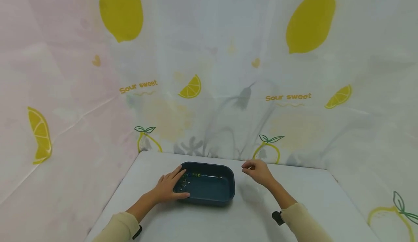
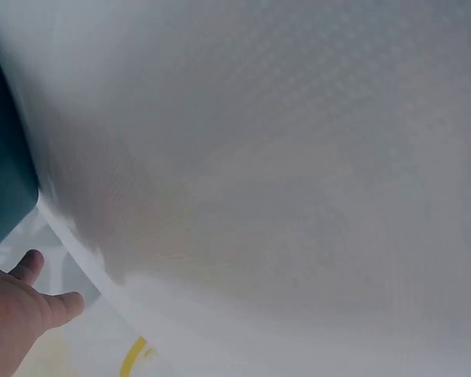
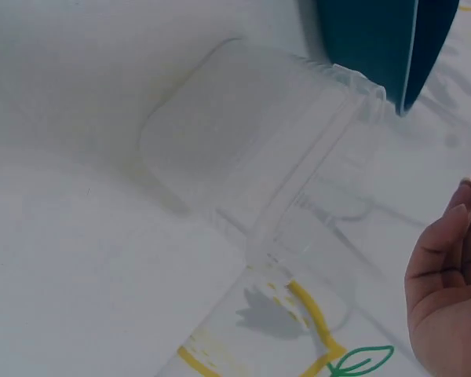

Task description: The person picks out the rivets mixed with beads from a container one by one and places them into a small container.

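Note:
A dark blue rectangular tray (image 1: 207, 201) stands on the white table, with several small shiny round pieces (image 1: 184, 184) at its left end and along its back. My left hand (image 1: 168, 187) rests over the tray's left end, fingers spread and thumb along the front rim. To the right of the tray, my right hand (image 1: 259, 173) hovers above the table with thumb and fingertips together. No object shows between those fingertips, though they are partly cut off in the right wrist view. Below that hand is a clear plastic container (image 3: 228, 133), close to the tray.
The white table (image 1: 300, 198) meets a pale backdrop (image 1: 209, 53) printed with lemons, which rises behind it and at both sides. Dark bands (image 1: 277, 218) sit at the wrists by the cream sleeves.

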`<state>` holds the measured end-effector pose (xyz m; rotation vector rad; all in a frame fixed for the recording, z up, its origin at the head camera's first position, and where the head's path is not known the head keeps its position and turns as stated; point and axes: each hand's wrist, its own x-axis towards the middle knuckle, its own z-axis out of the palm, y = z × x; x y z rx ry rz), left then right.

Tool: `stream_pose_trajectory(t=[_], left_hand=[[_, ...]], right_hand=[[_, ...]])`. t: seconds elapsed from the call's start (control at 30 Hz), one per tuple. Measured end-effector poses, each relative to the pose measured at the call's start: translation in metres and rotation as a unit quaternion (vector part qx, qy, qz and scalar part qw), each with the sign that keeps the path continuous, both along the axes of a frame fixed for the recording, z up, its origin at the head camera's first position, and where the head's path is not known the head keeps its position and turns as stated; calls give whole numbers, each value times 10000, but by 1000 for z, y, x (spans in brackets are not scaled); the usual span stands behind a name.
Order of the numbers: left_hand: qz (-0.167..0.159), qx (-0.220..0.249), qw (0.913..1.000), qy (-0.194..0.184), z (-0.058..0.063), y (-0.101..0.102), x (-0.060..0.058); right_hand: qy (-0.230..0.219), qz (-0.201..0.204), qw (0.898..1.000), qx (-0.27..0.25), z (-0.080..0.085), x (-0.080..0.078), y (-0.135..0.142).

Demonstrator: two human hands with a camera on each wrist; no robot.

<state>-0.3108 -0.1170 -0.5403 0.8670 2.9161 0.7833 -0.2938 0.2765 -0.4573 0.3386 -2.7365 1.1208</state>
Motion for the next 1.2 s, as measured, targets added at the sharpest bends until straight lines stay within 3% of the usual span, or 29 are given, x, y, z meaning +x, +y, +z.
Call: stream_pose_trajectory(t=[0.27, 0.6, 1.0, 1.2], left_hand=[[4, 15, 10000, -28, -2, 0, -2], [-1, -20, 10000, -93, 1, 5, -5], [-26, 21, 9999, -100, 3, 3, -2], [-30, 80, 9999, -104, 1, 1, -1]], right_hand=[[-12, -76, 9998, -191, -1, 2, 17], [-443, -252, 9971, -573, -4, 7, 33], [-625, -646, 9911, -979, -17, 11, 41], [-561, -531, 9915, -1049, -24, 15, 40]])
